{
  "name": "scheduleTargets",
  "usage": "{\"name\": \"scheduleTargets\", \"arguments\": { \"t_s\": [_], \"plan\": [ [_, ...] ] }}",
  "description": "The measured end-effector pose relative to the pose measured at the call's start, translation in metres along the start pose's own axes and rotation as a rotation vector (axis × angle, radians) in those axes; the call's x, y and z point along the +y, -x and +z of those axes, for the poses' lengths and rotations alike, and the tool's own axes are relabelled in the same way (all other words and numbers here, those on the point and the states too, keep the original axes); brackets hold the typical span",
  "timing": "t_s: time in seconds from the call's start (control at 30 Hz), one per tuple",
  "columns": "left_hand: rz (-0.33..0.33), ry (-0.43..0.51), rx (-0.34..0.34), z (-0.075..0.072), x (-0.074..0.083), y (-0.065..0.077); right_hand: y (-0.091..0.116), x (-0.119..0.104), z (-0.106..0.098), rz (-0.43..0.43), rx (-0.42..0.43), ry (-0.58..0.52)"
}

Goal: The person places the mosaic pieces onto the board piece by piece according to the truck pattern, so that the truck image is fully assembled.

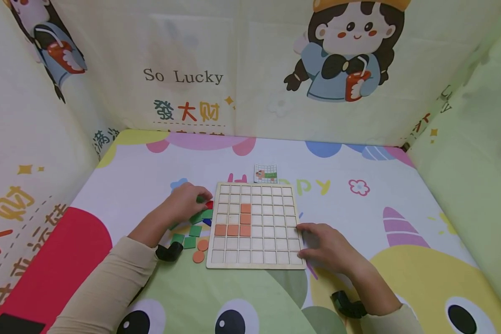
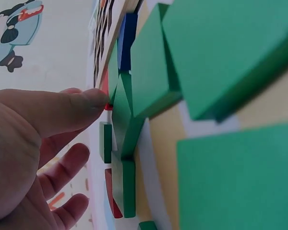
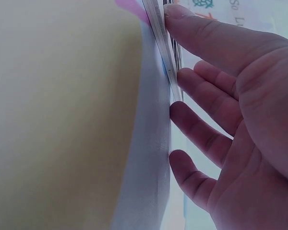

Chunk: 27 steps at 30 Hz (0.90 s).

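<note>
My left hand (image 1: 188, 202) is at the left edge of a wooden grid board (image 1: 256, 266), thumb and forefinger at a small red piece (image 1: 209, 204). In the left wrist view the thumb tip overlaps the red piece (image 2: 105, 86), and the other fingers are loosely bent. Around this hand lie green square tiles (image 1: 195, 230), a blue piece (image 1: 207, 222) and orange discs (image 1: 202, 245). Several orange square tiles (image 1: 245, 219) sit in the board's cells. My right hand (image 1: 327, 246) rests with thumb and fingertips against the board's right edge, fingers loosely extended.
A small card (image 1: 266, 174) with a coloured grid picture lies just beyond the board's far edge. The table cover (image 1: 338, 208) has cartoon prints. Printed cloth walls (image 1: 259, 69) stand behind and at both sides. A black strap part (image 1: 170, 252) is on the left wrist.
</note>
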<state>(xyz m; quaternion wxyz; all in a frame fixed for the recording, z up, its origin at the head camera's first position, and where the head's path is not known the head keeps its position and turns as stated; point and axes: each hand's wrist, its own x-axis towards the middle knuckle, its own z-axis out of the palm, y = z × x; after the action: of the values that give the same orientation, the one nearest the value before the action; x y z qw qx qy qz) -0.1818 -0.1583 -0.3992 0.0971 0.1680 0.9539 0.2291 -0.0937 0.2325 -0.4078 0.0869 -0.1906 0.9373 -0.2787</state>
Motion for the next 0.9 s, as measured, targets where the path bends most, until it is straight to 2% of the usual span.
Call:
{"name": "scheduleTargets", "arguments": {
  "t_s": [0.4, 0.57, 0.9],
  "plan": [
    [-0.038, 0.033, -0.018, -0.0031, -0.0057, -0.0031, -0.0007, 0.0014, 0.0004, -0.002, 0.001, 0.008],
    [-0.034, 0.039, -0.030, -0.0023, -0.0090, -0.0067, -0.0008, 0.0005, -0.0001, -0.005, 0.000, 0.012],
    [-0.058, 0.042, -0.017, 0.0017, -0.0052, -0.0088, -0.0005, -0.0007, -0.0008, -0.001, -0.001, 0.017]
  ]
}}
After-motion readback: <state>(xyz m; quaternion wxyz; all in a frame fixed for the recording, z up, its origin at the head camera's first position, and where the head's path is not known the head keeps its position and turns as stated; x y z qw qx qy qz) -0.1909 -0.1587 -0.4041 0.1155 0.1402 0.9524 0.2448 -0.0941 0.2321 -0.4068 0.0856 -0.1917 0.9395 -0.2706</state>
